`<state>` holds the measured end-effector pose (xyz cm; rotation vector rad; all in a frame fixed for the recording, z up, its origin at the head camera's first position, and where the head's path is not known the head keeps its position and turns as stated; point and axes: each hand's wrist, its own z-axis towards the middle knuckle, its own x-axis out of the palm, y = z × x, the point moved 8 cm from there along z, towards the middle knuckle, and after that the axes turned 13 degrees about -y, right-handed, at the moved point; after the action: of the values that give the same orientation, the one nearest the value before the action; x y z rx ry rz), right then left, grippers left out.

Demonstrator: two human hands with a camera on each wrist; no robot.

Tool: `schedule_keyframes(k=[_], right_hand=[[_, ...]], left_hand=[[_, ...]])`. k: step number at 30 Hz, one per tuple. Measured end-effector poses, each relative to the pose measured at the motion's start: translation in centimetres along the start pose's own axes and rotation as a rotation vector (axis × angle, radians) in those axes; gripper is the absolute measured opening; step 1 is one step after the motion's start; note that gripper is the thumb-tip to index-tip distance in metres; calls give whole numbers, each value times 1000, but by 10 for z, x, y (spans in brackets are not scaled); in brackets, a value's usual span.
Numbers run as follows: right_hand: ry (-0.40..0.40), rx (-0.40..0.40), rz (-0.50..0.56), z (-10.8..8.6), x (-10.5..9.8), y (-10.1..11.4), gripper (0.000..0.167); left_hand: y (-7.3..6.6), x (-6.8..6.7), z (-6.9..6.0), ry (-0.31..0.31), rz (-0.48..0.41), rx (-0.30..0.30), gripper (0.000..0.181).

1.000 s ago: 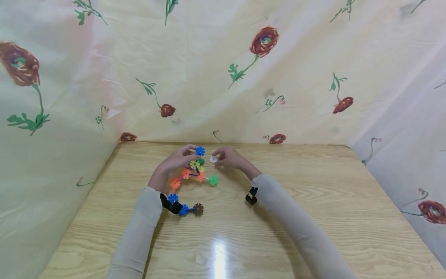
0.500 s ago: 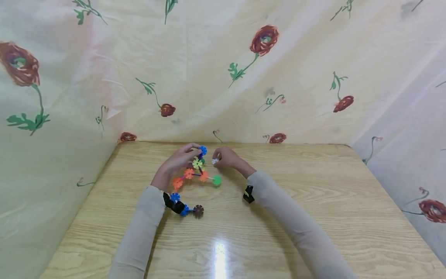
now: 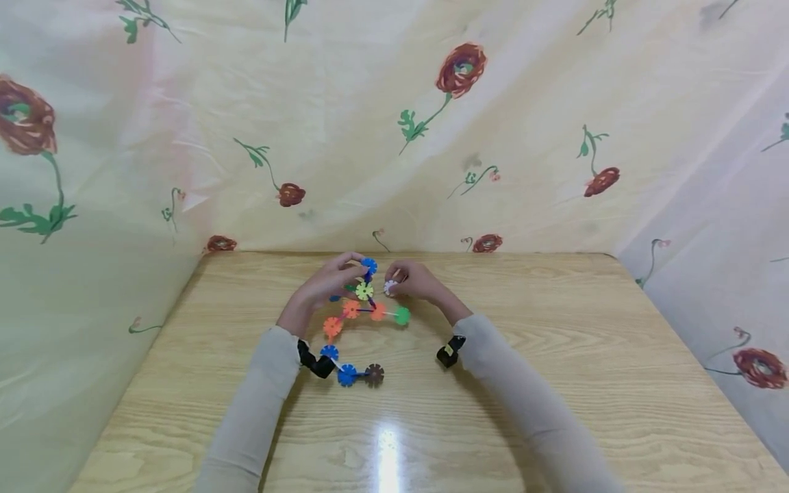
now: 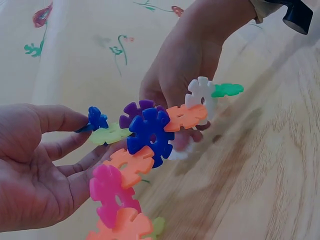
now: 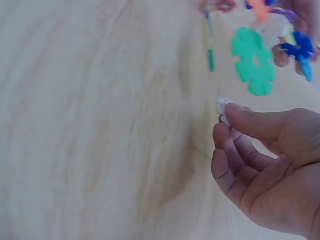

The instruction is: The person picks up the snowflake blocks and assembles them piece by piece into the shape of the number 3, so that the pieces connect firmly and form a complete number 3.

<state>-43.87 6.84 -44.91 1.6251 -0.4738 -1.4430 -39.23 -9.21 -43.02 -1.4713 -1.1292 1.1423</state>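
My left hand [image 3: 327,284] pinches a blue snowflake disc [image 3: 369,266] at the upper end of a chain of interlocked plastic snowflake discs. Below it the chain carries a yellow disc [image 3: 364,291], orange discs [image 3: 333,326], a light green end disc [image 3: 402,315] and, lower down, a brown disc [image 3: 374,374]. The left wrist view shows a pink disc [image 4: 112,192] and a dark blue disc [image 4: 150,137] slotted among the others. Just right of the chain, my right hand [image 3: 418,281] pinches a loose white snowflake disc [image 5: 224,106] between thumb and fingers, apart from the chain.
A wood-grain table [image 3: 555,356] lies beneath both hands. Flower-printed cloth [image 3: 345,137] hangs behind it and along both sides. Black wrist straps [image 3: 317,361] sit at the grey sleeves [image 3: 253,404].
The left hand and its disc chain have shifted right, turning slightly. My right hand, still pinching the white disc, has moved a little right as well. The head view has shifted slightly.
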Motion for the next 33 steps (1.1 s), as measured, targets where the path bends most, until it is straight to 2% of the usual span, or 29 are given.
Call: schedule_keyframes(k=[7, 11, 14, 19, 26, 33], right_hand=[[-127, 11, 240, -13, -23, 6, 20], [-206, -24, 318, -18, -35, 15, 19], [-250, -67, 331, -19, -40, 21, 18], [-274, -111, 328, -22, -42, 28, 14], [-284, -122, 333, -22, -44, 29, 11], [-290, -126, 363, -24, -45, 30, 11]], left_hand=[[-1, 7, 1, 17, 26, -2, 31], [-1, 13, 1, 17, 49, 9, 32], [-1, 17, 2, 2, 55, 16, 32], [0, 20, 2, -37, 34, 5, 31], [1, 23, 3, -76, -12, 4, 29], [2, 22, 4, -112, -21, -7, 28]])
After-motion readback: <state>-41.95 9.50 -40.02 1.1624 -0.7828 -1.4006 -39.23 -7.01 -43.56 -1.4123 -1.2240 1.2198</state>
